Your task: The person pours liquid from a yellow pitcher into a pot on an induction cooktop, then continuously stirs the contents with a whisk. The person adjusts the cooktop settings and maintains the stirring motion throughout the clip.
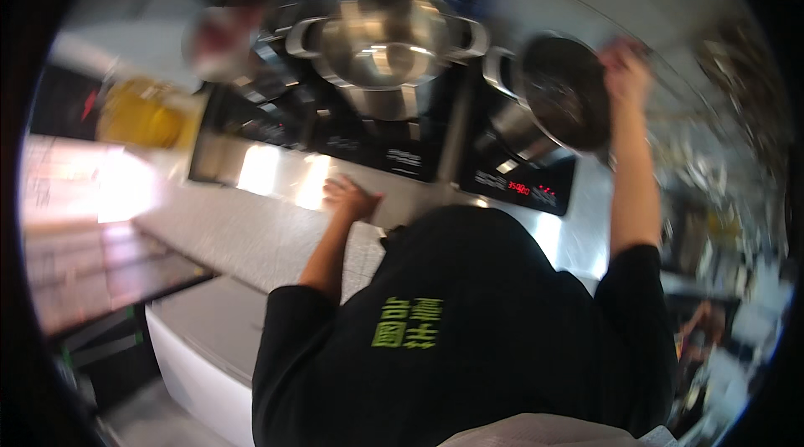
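My right hand (627, 73) is at the far rim of a dark-bottomed metal pot (562, 92), where its second handle would be; blur hides the exact hold. The pot stands over the right induction cooktop (521, 180), whose red digits are lit. My left hand (352, 197), fingers spread and holding nothing, is over the metal front edge of the counter. Beyond it, a shiny steel pot (386, 39) with two handles stands on the middle cooktop (377, 152).
At the left are a container of yellow liquid (141, 113) and a blurred red and white container (223, 42). A light-coloured bin or box (207, 328) stands below the counter. Blurred metal racks and utensils (710, 152) lie to the right.
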A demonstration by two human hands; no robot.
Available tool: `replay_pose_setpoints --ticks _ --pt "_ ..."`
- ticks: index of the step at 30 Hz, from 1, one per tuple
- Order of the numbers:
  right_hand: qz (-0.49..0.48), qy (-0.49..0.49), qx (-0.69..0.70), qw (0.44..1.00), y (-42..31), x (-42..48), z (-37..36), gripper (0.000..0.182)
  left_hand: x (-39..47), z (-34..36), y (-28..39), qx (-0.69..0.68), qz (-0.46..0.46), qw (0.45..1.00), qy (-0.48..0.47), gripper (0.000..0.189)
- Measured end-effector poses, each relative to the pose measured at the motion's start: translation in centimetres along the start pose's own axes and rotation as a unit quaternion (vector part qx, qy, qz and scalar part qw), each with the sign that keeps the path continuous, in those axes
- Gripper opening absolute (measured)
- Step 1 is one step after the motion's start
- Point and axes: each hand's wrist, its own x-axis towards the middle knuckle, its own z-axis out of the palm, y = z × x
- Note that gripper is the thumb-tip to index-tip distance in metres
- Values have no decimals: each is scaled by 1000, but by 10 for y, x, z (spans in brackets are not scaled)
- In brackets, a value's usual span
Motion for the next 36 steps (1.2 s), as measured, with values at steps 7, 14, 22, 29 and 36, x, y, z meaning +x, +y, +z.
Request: replay_pose_setpoints --ticks 7,14,22,29,36 --pt "188 -318 -36 929 -46 -29 35 34 4 14 -10 8 1 1000 25 126" --pt "-45 -55 -180 981 -38 0 22 24 10 17 -7 16 21 999 31 126" --pt "140 -311 -22 940 -35 -30 31 34 7 19 -14 9 19 999 30 126" --pt "9 -64 -223 973 -49 -9 20 29 8 18 -12 -2 15 1000 25 126" --pt "38 -216 -44 975 -18 -41 55 30 2 12 -10 6 14 1000 18 126"
